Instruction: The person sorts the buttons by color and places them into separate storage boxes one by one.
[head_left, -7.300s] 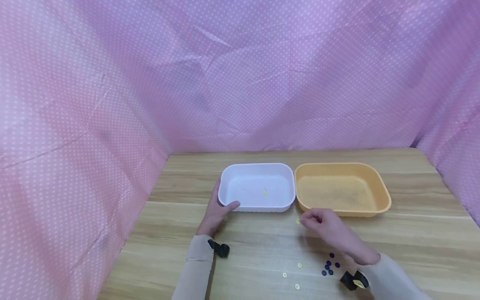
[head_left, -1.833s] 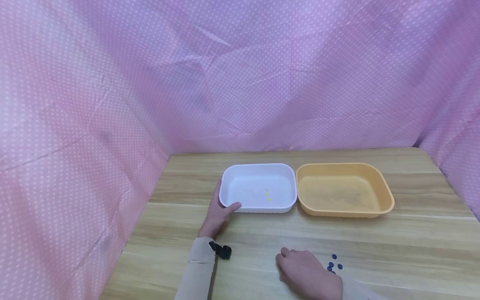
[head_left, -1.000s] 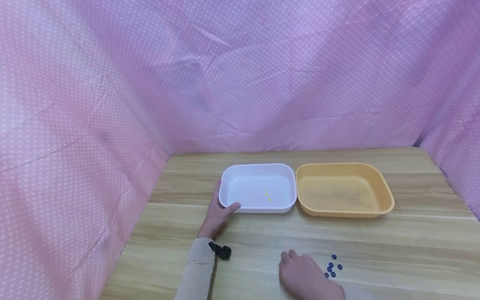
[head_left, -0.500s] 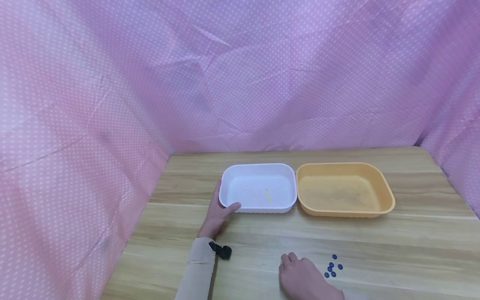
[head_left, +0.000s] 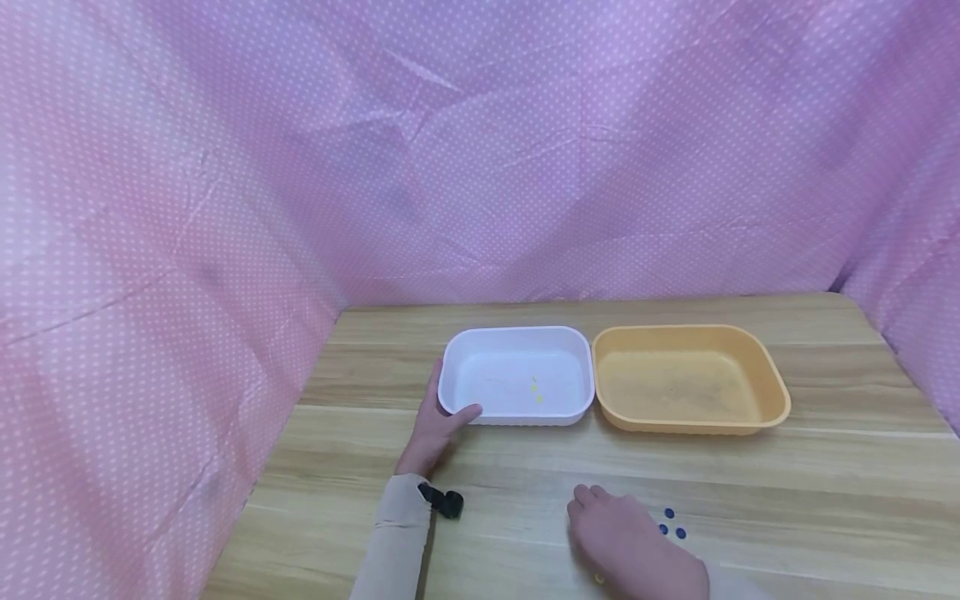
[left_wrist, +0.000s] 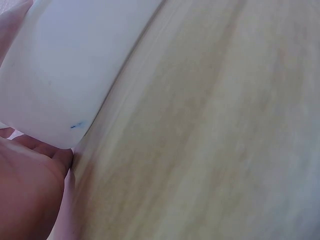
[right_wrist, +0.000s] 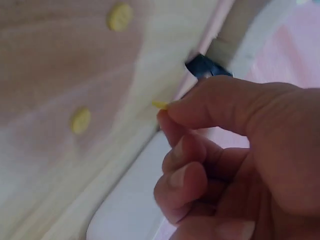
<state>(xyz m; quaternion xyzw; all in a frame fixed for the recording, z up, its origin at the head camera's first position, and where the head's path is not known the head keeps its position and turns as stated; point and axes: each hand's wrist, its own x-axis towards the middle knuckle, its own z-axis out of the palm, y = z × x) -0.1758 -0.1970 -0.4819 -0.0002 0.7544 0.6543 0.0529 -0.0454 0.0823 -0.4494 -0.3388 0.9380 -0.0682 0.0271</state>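
Observation:
My left hand [head_left: 433,425] grips the left front corner of a white plastic tub [head_left: 459,414], thumb along the front rim and fingers round the side. Inside that tub lie several small yellow buttons [head_left: 534,387]. Between thumb and index finger my right hand [head_left: 626,537] pinches a yellow button [right_wrist: 159,105], seen edge-on in the right wrist view; the head view hides it behind the hand. Two more yellow buttons, one upper [right_wrist: 120,17] and one lower [right_wrist: 80,120], rest on the table below. Dark blue buttons [head_left: 670,513] lie just right of the right hand.
An orange plastic tub [head_left: 690,427] stands against the white tub's right side, nothing visible inside it. Both are on a wood-grain table [head_left: 337,467]. A pink dotted cloth [head_left: 480,167] hangs behind and at the sides.
From beside the orange tub, my right hand went down to the table and has now risen slightly with a yellow button. The white tub gained a yellow button. My left hand stays put.

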